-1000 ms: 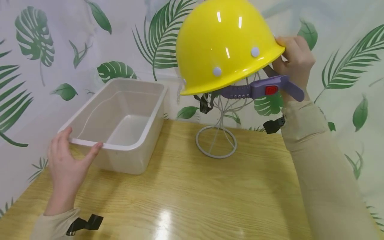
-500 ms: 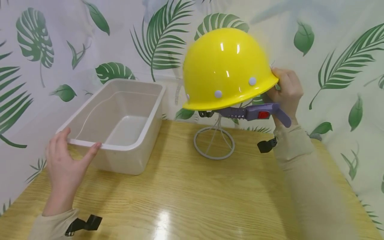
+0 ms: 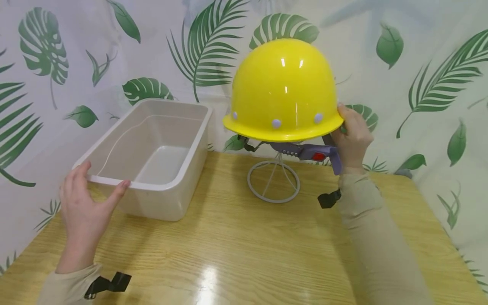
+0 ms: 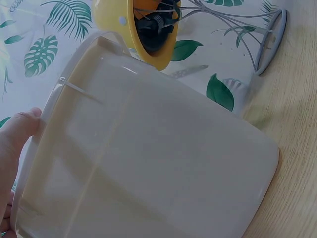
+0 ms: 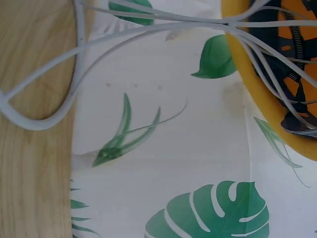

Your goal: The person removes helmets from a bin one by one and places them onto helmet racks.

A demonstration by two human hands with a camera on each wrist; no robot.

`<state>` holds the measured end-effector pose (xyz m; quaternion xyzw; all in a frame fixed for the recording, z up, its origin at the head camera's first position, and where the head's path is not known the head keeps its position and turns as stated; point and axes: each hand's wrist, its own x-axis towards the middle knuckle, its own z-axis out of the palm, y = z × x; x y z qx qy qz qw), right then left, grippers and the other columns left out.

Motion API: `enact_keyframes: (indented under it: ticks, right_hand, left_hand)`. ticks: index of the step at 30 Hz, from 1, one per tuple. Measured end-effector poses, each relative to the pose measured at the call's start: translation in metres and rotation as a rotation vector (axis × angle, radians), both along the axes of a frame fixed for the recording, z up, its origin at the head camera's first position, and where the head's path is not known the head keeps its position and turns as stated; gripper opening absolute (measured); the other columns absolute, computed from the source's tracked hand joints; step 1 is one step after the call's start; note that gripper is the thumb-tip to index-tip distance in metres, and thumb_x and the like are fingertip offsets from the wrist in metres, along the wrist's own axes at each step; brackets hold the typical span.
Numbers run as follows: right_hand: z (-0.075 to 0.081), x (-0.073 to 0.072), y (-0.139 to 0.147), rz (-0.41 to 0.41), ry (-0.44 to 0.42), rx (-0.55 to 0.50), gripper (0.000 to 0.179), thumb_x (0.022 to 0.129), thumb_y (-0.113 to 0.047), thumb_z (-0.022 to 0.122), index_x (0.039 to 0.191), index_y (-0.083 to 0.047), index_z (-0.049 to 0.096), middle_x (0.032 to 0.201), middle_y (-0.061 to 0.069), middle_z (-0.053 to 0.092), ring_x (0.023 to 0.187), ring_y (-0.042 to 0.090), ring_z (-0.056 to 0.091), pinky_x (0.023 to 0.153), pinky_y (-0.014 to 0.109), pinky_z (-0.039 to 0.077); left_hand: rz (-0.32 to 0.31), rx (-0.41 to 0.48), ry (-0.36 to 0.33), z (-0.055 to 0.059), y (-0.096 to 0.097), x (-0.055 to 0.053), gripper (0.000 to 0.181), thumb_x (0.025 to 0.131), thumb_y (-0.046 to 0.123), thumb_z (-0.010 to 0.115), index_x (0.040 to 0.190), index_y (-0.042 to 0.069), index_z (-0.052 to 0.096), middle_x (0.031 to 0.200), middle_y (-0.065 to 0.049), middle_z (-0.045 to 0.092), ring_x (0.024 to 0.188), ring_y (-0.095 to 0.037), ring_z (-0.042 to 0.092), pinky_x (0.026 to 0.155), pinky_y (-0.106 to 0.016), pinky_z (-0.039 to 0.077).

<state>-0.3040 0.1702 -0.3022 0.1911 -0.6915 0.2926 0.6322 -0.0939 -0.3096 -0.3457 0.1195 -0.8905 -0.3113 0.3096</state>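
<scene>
A: What's around you?

B: Leaf-print wall [image 3: 431, 140] behind, wooden table [image 3: 244, 250] below; the pale bin [image 3: 152, 204] stands left of the wire stand [image 3: 278, 201].

A: Your hands?

B: Your left hand [image 3: 82, 208] spreads wide, thumb and fingers touching the bin's rim. Your right hand [image 3: 353, 137] pinches the yellow helmet [image 3: 284, 93] by its brim, over the stand; whether it rests on the wires, I can't tell.

A: And since a second ago?

B: Helmet's lower, its brim gone from tilted to nearly level.
</scene>
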Motion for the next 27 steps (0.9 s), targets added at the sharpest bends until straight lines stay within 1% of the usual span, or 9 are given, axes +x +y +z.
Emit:
enact_keyframes:
  ticks: [2, 6, 9, 14, 16, 18, 21, 24, 27]
  right_hand:
    - [-0.001, 0.002, 0.002, 0.0, -0.014, 0.02, 0.016, 0.088, -0.009, 0.068, 0.101, 0.0, 0.072, 0.098, 0.015, 0.071, 0.089, 0.035, 0.067, 0.087, 0.035, 0.052]
    - [-0.004, 0.006, 0.005, -0.009, -0.072, 0.078, 0.019, 0.091, -0.01, 0.064, 0.107, -0.001, 0.07, 0.104, 0.015, 0.069, 0.095, 0.034, 0.066, 0.092, 0.03, 0.048]
    - [-0.009, 0.009, 0.008, -0.037, -0.103, 0.141, 0.022, 0.093, -0.011, 0.061, 0.112, -0.002, 0.068, 0.108, 0.015, 0.068, 0.097, 0.034, 0.065, 0.091, 0.034, 0.049]
    - [-0.019, 0.012, 0.014, -0.075, -0.123, 0.256, 0.025, 0.094, -0.008, 0.058, 0.118, 0.0, 0.064, 0.109, 0.018, 0.067, 0.093, 0.035, 0.066, 0.08, 0.045, 0.053]
    - [-0.022, 0.014, 0.016, -0.078, -0.135, 0.287, 0.026, 0.094, -0.007, 0.058, 0.119, 0.001, 0.062, 0.109, 0.018, 0.067, 0.092, 0.036, 0.066, 0.078, 0.046, 0.054]
    - [-0.023, 0.015, 0.018, -0.075, -0.143, 0.296, 0.027, 0.095, -0.007, 0.057, 0.12, 0.002, 0.062, 0.11, 0.018, 0.067, 0.092, 0.036, 0.066, 0.078, 0.046, 0.054]
    - [-0.022, 0.018, 0.02, -0.067, -0.13, 0.3, 0.028, 0.094, -0.006, 0.058, 0.121, 0.0, 0.062, 0.113, 0.017, 0.066, 0.094, 0.035, 0.065, 0.08, 0.045, 0.053]
    - [-0.02, 0.022, 0.023, -0.067, -0.086, 0.317, 0.028, 0.092, -0.006, 0.061, 0.12, -0.001, 0.062, 0.115, 0.014, 0.066, 0.095, 0.034, 0.066, 0.079, 0.045, 0.054]
    - [-0.019, 0.026, 0.026, -0.076, -0.049, 0.358, 0.028, 0.09, -0.005, 0.064, 0.118, 0.0, 0.063, 0.116, 0.013, 0.065, 0.096, 0.033, 0.066, 0.079, 0.043, 0.054]
  left_hand:
    - [-0.001, 0.002, 0.001, -0.001, 0.001, 0.0, 0.09, 0.079, 0.049, 0.071, 0.148, 0.009, 0.03, 0.147, -0.016, 0.034, 0.133, -0.036, 0.027, 0.106, -0.06, 0.021]
    - [0.001, -0.001, 0.003, -0.002, 0.002, 0.002, 0.09, 0.08, 0.049, 0.07, 0.148, 0.008, 0.029, 0.147, -0.017, 0.034, 0.133, -0.036, 0.028, 0.106, -0.059, 0.02]
    - [0.004, -0.008, 0.009, -0.002, 0.001, 0.003, 0.09, 0.08, 0.05, 0.07, 0.148, 0.008, 0.03, 0.146, -0.018, 0.035, 0.132, -0.037, 0.028, 0.106, -0.059, 0.02]
    - [0.006, -0.004, 0.014, -0.003, 0.002, 0.005, 0.089, 0.08, 0.049, 0.07, 0.148, 0.008, 0.03, 0.145, -0.018, 0.036, 0.131, -0.037, 0.029, 0.106, -0.059, 0.021]
    - [0.008, 0.0, 0.015, -0.003, 0.002, 0.006, 0.089, 0.079, 0.049, 0.07, 0.148, 0.007, 0.031, 0.145, -0.018, 0.036, 0.132, -0.037, 0.028, 0.106, -0.059, 0.021]
    - [0.011, 0.003, 0.013, -0.003, 0.003, 0.006, 0.089, 0.08, 0.049, 0.07, 0.148, 0.007, 0.031, 0.145, -0.018, 0.036, 0.132, -0.037, 0.028, 0.106, -0.059, 0.021]
    - [0.008, 0.007, 0.018, -0.003, 0.003, 0.006, 0.089, 0.08, 0.049, 0.07, 0.147, 0.007, 0.031, 0.145, -0.018, 0.036, 0.133, -0.037, 0.027, 0.107, -0.059, 0.02]
    - [0.006, 0.007, 0.018, -0.003, 0.004, 0.006, 0.089, 0.08, 0.049, 0.07, 0.147, 0.007, 0.031, 0.145, -0.018, 0.036, 0.133, -0.037, 0.027, 0.107, -0.058, 0.02]
    - [0.006, 0.003, 0.017, -0.003, 0.003, 0.005, 0.089, 0.08, 0.049, 0.07, 0.147, 0.007, 0.031, 0.146, -0.017, 0.035, 0.133, -0.036, 0.027, 0.107, -0.058, 0.019]
